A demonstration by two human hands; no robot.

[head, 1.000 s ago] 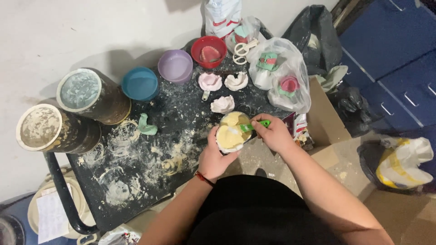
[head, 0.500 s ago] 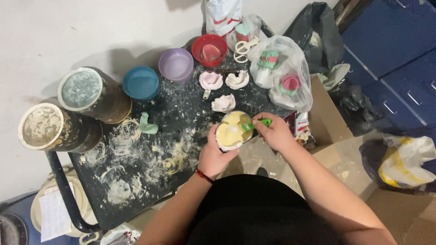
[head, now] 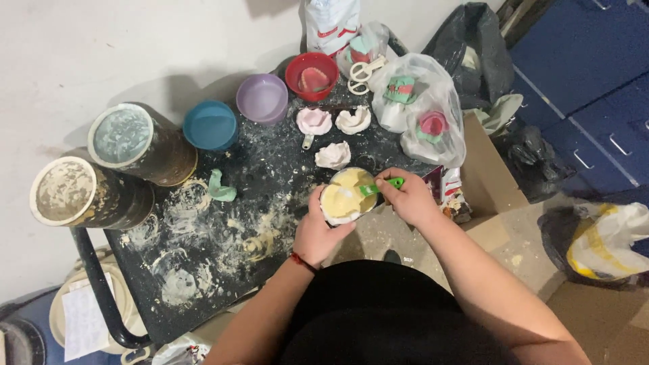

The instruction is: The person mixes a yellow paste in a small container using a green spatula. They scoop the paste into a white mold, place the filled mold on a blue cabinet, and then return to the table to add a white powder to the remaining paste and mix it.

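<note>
Hands (head: 365, 209) — bowl (head: 343, 197) at table edge (head: 270, 203)

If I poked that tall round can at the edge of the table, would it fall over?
Probably not easily. The can looks wide and seems filled near its brim with pale stuff, so it's likely heavy. It also sits beside a second can. But it stands near the table edge, so a hard shove might slide it off.
</note>
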